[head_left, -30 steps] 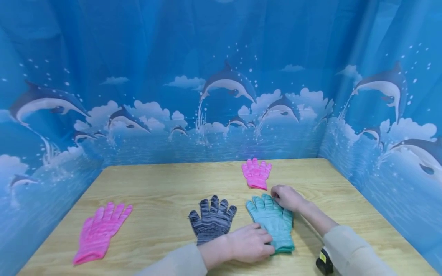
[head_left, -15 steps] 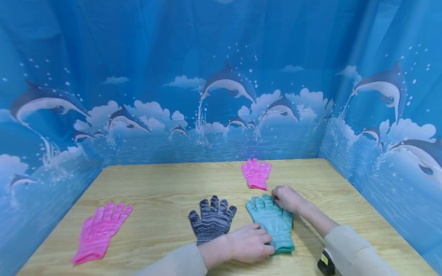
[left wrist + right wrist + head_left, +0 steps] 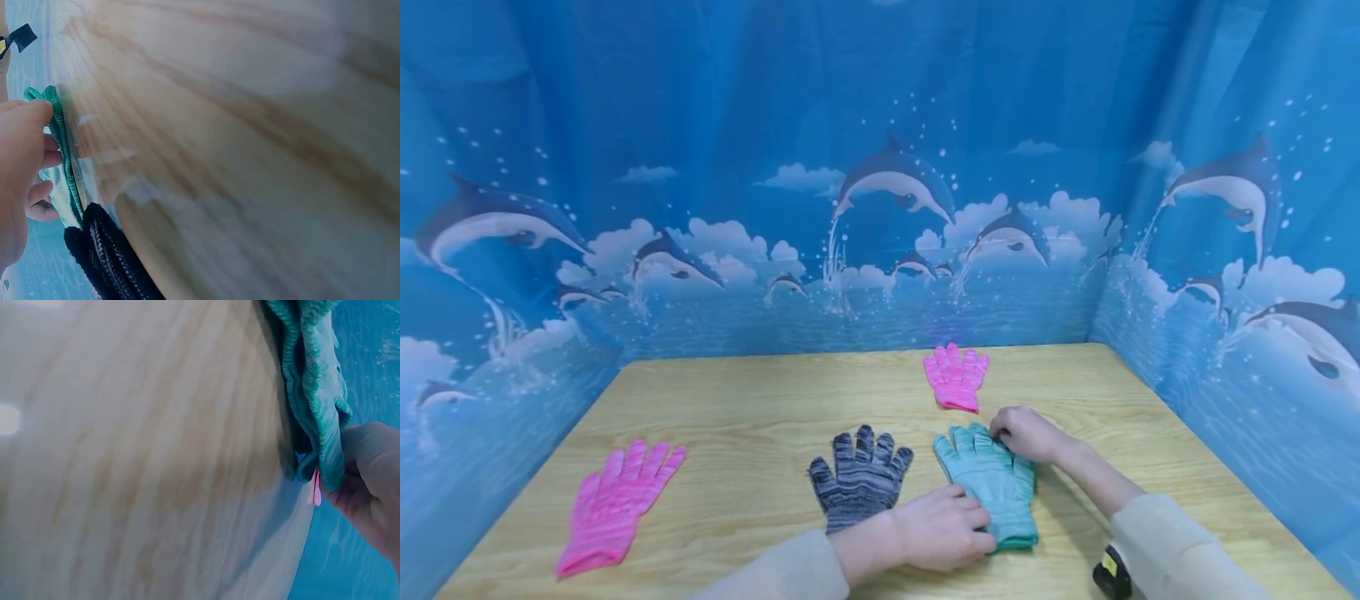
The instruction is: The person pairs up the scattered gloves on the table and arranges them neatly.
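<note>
A green knit glove (image 3: pixel 988 479) lies on the table with its fingers pointing away from me. My left hand (image 3: pixel 936 529) is at its lower left side, thumb and bent fingers holding the edge by the cuff. In the left wrist view, the thumb meets the green cuff (image 3: pixel 59 131). At the far right, my right hand (image 3: pixel 1028 433) pinches the tip of one glove finger. The right wrist view shows the green fabric (image 3: pixel 322 394) in layers beside the thumb and fingers. A grey-black striped glove (image 3: pixel 861 475) lies left of it, its cuff hidden by my left forearm.
One pink glove (image 3: pixel 617 504) lies at the left of the wooden table (image 3: pixel 737 417). Another pink glove (image 3: pixel 957 377) lies near the back edge, beyond the green one. A blue dolphin-print curtain (image 3: pixel 737 167) encloses the back and sides. A black device (image 3: pixel 1112 573) sits at my right sleeve.
My right forearm and sleeve have shifted very slightly to the right. Both hands keep their places at the green glove, and the gloves lie as before.
</note>
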The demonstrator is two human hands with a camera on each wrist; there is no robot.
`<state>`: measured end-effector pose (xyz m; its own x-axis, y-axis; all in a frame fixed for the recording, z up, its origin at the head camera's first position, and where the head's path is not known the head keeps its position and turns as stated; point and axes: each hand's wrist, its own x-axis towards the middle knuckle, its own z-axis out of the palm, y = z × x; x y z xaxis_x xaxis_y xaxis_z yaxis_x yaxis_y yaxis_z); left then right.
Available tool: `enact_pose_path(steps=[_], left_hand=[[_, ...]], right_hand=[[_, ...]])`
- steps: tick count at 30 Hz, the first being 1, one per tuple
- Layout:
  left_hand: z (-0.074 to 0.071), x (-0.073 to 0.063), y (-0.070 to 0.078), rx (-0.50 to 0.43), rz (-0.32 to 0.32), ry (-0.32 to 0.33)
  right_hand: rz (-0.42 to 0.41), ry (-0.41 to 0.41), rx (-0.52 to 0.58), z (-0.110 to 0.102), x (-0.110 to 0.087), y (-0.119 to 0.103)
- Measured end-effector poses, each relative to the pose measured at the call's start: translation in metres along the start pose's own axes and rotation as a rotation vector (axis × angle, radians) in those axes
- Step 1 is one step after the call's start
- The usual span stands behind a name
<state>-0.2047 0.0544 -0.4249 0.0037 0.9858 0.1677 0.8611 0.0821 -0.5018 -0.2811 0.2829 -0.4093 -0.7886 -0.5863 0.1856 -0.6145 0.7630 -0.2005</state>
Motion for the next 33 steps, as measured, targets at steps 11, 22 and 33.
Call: enact_pose_path(steps=[11,22,33], left_hand=[[0.0,0.0,0.0,0.003,-0.001,0.003],[-0.001,-0.001,0.0,0.001,-0.004,-0.004],[-0.006,0.001,-0.001,-0.014,-0.006,-0.04]], right_hand=[[0.096,-0.085,-0.018,-0.002,0.007,0.001],[0.131,0.008,-0.094,0.001,0.004,0.003],[0.193,0.022,-0.096,0.004,0.011,0.011]])
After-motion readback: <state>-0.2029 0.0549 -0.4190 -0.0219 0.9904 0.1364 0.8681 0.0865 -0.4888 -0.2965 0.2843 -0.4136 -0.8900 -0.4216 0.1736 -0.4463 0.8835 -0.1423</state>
